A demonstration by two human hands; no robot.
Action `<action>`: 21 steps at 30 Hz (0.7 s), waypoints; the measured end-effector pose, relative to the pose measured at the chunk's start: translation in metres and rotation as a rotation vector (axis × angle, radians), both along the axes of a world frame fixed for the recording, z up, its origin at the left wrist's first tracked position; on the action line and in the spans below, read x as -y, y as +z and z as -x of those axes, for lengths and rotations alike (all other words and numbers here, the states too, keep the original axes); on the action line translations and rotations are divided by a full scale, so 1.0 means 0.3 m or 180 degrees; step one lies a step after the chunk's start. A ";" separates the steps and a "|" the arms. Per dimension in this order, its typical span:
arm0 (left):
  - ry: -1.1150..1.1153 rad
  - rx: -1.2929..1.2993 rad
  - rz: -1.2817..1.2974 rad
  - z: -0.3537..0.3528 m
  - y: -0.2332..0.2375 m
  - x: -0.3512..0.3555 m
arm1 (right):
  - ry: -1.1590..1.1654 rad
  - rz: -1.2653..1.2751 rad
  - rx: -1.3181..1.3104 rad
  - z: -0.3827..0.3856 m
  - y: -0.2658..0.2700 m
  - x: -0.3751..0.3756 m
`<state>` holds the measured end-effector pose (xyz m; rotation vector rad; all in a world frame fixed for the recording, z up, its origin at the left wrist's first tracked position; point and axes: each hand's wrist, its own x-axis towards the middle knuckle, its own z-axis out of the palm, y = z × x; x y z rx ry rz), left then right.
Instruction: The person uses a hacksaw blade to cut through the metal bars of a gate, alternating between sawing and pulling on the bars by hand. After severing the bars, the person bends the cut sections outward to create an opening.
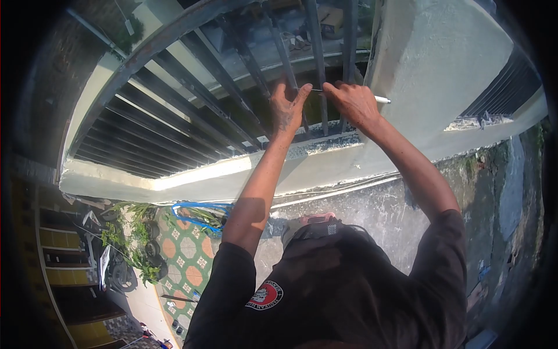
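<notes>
My left hand [286, 109] is at a dark metal bar [282, 49] of the window grille, its fingers curled around the bar and partly hidden, the thumb pointing right. Just to the right, my right hand [353, 103] is closed around a slim tool with a white handle [382, 100], whose end sticks out past the palm. A thin shaft [317, 90] runs from the right hand's fingertips to the left thumb, in front of another upright bar [321, 58]. The exact kind of tool and its tip are too small to tell.
A pale sill [215, 174] runs below the bars, and a plastered wall [430, 64] stands at the right. Boxes [331, 20] lie behind the grille. Below left are a blue hose [203, 205], plants [139, 238] and patterned floor tiles [186, 244].
</notes>
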<state>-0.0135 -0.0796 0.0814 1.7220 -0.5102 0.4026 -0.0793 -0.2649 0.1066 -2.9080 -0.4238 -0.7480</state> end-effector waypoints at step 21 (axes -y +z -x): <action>0.0014 -0.0003 0.0076 0.005 0.059 -0.002 | -0.0009 -0.0132 0.0354 -0.014 0.062 -0.017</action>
